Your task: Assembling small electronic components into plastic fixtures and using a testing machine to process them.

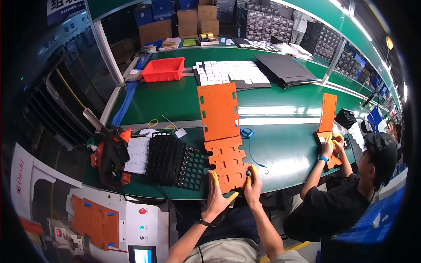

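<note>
In front of me on the green bench is an orange hinged fixture [226, 164]. Its lower plate lies flat, with rows of slots and notched edges, and its lid [218, 111] is swung up on the far side. My left hand [217, 200], with yellow finger covers, holds the plate's near left corner, fingers along the side and thumb by the near edge. The near right edge is gripped by my right hand [253, 187], also with yellow finger covers. The undersides of both grips are hidden. Left of the fixture sit a black tray with round holes [190, 168] and stacked black trays [164, 160].
A red bin [163, 70], white labels [230, 72] and black sheets [285, 70] lie farther back. Blue cable [247, 133] lies right of the fixture. A white machine [144, 228] with another orange plate [94, 221] stands lower left. A co-worker [337, 197] handles a similar fixture at right.
</note>
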### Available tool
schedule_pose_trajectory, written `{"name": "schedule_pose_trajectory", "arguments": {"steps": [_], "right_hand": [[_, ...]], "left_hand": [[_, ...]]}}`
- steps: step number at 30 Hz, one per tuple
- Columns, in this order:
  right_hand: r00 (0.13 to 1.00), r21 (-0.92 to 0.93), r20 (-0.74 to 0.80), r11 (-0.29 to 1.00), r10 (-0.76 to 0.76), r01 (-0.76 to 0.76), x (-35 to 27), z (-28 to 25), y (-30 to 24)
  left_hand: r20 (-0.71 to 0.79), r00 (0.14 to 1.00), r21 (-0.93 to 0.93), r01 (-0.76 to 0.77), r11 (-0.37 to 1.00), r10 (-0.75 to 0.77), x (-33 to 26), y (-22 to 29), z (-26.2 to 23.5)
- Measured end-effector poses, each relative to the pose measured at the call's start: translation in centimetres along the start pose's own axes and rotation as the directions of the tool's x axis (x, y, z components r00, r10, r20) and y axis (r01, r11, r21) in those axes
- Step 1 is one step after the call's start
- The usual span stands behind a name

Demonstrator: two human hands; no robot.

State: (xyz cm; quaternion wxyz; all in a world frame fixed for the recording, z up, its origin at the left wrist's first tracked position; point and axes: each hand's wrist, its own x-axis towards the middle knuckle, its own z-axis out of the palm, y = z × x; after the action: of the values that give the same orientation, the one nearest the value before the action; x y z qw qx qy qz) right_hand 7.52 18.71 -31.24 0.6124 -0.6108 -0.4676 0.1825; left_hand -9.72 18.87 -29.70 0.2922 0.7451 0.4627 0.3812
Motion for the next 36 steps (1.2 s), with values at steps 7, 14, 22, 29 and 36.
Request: {"name": "schedule_pose_trajectory", "arguments": {"steps": [7,14,22,29,36], "right_hand": [[0.997,-0.054,-0.079,0.998,0.011,-0.015,-0.8,0.5,-0.6],[0.985,-0.182,-0.008,0.969,-0.172,0.168,-3.8,0.4,-2.9],[0.980,-0.141,-0.015,0.971,-0.196,0.192,-11.7,-1.9,-5.3],[0.979,-0.119,-0.194,0.992,-0.064,0.041,-13.7,-2.9,-3.7],[0.957,-0.169,-0.282,0.985,-0.068,0.020,-13.9,-4.9,-3.5]], "left_hand": [[0.067,0.995,0.169,-0.081,0.982,0.071,0.8,-0.6,-1.1],[0.046,0.997,0.190,-0.062,0.980,0.054,0.9,0.7,-2.9],[0.025,0.982,0.062,-0.188,0.980,0.187,-0.7,2.6,-1.0],[0.188,0.932,0.044,-0.324,0.945,0.311,1.7,4.9,3.4],[0.326,0.857,0.134,-0.459,0.878,0.398,5.2,5.8,7.3]]}}
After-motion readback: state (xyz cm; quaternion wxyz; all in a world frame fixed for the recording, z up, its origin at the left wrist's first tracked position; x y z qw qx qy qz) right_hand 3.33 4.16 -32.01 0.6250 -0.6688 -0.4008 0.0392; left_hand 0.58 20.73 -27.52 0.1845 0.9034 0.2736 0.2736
